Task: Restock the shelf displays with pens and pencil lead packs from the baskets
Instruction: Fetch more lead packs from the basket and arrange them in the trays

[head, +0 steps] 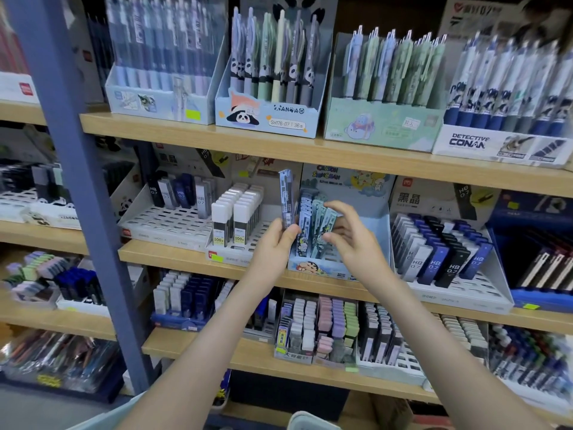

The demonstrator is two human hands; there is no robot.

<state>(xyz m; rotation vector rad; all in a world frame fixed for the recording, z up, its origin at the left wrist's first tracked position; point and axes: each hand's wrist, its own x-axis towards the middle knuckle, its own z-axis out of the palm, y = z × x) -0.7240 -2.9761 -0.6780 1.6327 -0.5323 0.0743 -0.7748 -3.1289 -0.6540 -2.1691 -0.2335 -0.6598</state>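
My left hand (276, 240) grips a slim blue-grey lead pack (286, 197), held upright in front of the middle shelf. Just to its right stands a cartoon-printed display box (313, 268) with several blue and teal lead packs (316, 225) leaning inside it. My right hand (350, 231) reaches over those packs, fingers curled around the rightmost ones, touching them. The box sits on the second wooden shelf (173, 254). A pale basket rim (313, 422) shows at the bottom edge.
White slotted trays of HB 0.7 lead cases (440, 259) flank the box on both sides. Pen display boxes (269, 88) fill the top shelf, erasers and more leads (335, 327) the shelf below. A blue metal upright (80, 169) stands at the left.
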